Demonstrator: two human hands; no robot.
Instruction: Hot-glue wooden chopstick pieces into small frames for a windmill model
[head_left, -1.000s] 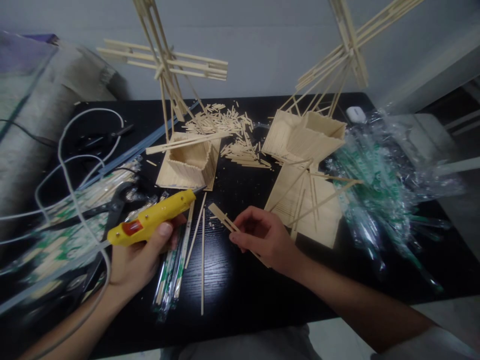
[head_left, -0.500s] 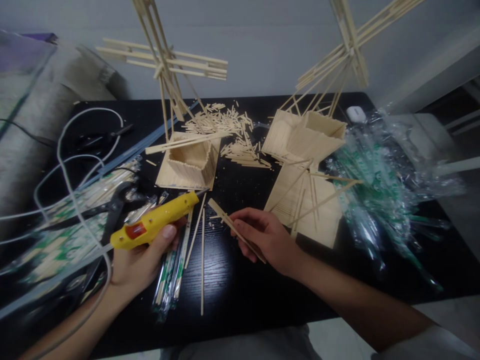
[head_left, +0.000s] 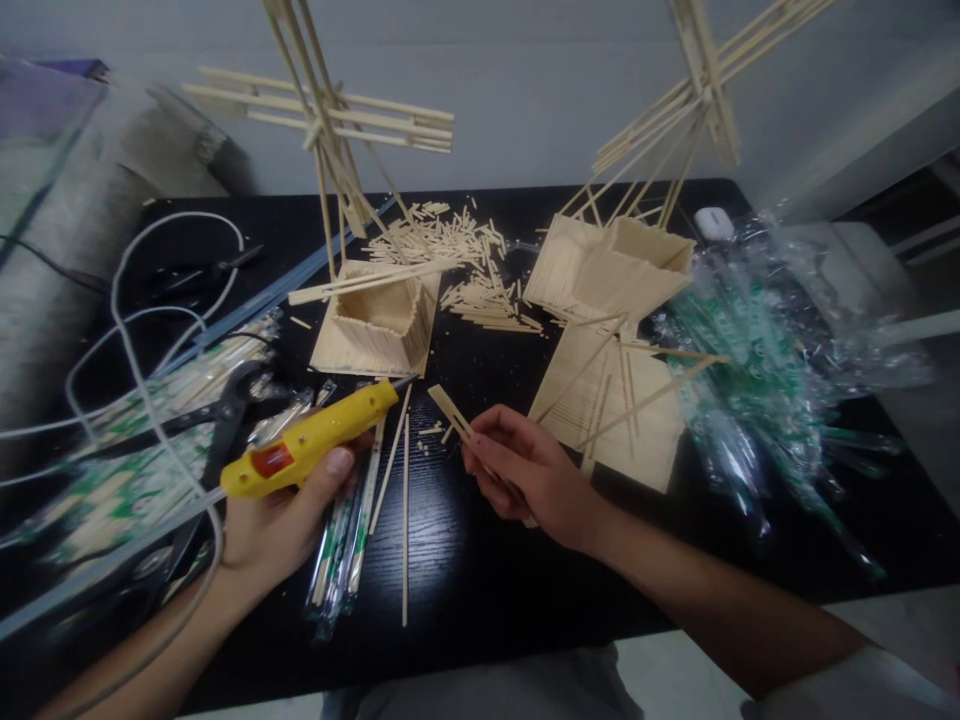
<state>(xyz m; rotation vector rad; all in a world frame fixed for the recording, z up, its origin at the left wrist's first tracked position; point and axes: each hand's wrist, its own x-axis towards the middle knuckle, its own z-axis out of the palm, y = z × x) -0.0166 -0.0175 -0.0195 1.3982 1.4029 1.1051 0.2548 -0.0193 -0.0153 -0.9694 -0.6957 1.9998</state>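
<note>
My left hand [head_left: 274,525] grips a yellow glue gun [head_left: 311,438], its nozzle pointing right toward the middle of the black table [head_left: 480,590]. A white cord [head_left: 127,340] runs from the gun's back end. My right hand [head_left: 529,475] is closed on a short glued piece of wooden sticks [head_left: 454,412], whose upper end sticks out to the upper left, a little right of the gun's tip. Loose long sticks [head_left: 406,520] lie on the table between my hands.
Two stick-built windmill models stand behind: one on a box base [head_left: 379,325] at centre left, another on a box [head_left: 611,265] and flat panel [head_left: 611,410] at right. Cut stick pieces [head_left: 465,260], wrapped chopsticks [head_left: 341,555], scissors [head_left: 217,415] and crumpled wrappers [head_left: 757,370] surround them.
My right hand has turned the stick piece and shifted it slightly right and up. The glue gun has lowered a little and stayed in my left hand.
</note>
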